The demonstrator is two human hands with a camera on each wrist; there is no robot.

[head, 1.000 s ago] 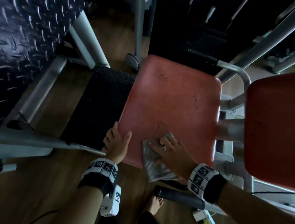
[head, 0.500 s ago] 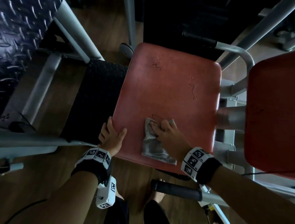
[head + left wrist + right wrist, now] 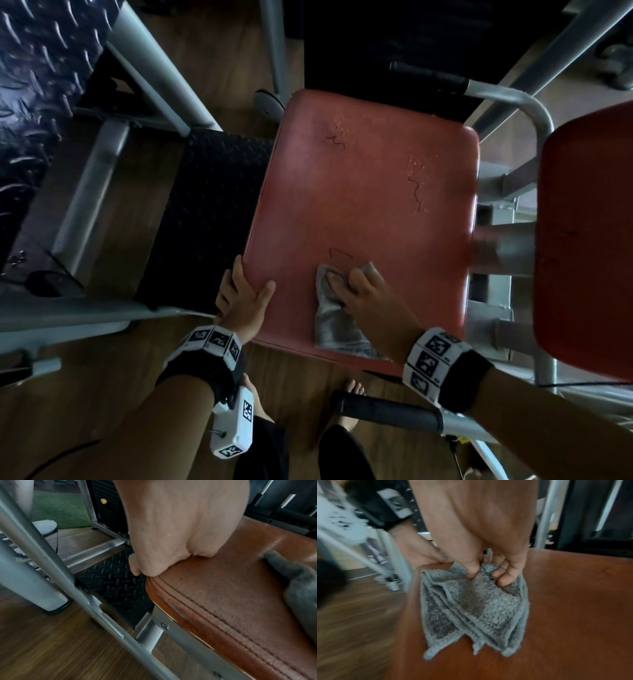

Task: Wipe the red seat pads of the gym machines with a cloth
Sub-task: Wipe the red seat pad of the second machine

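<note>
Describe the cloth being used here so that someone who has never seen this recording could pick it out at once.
Start at the big red seat pad in the middle of the head view, with a second red pad to its right. Near its front edge, the right hand pinches a crumpled grey cloth against the pad. It is the only soft, fuzzy grey thing among smooth vinyl and metal tubes.

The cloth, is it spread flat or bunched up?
Bunched: the cloth lies in gathered folds on the pad, the right hand pinching its top.

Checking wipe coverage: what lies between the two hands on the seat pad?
Only bare red seat pad between left hand and cloth under right hand, per head view.
</note>
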